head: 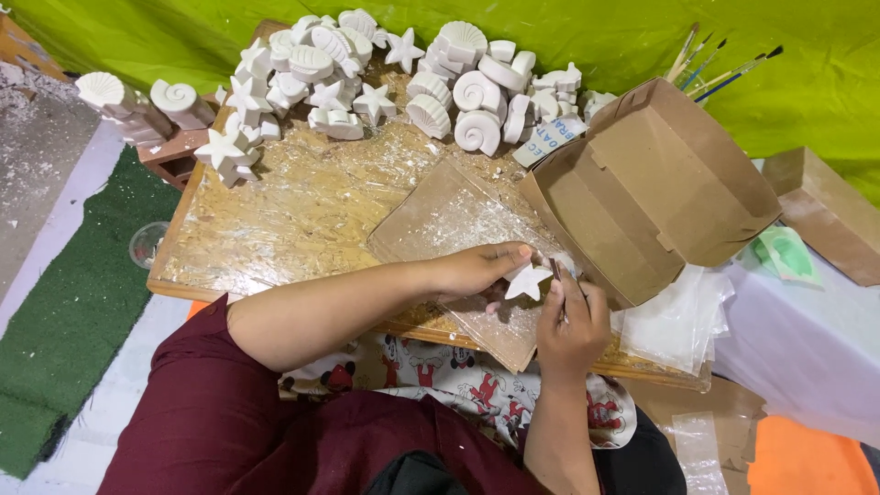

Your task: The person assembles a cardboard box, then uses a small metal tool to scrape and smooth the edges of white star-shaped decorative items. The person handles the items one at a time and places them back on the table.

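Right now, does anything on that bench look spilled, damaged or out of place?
White dust is smeared over the brown board under the hands. The left hand holds a white plaster star while the right hand works its edge with a thin tool. The open cardboard box sits tipped. No casts look broken.

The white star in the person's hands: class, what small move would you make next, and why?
Probably draw the thin tool along the next edge of the white star. The left hand pinches the star over the brown board, while the right hand holds the tool's tip against the star's right side, where white dust already lies on the board.
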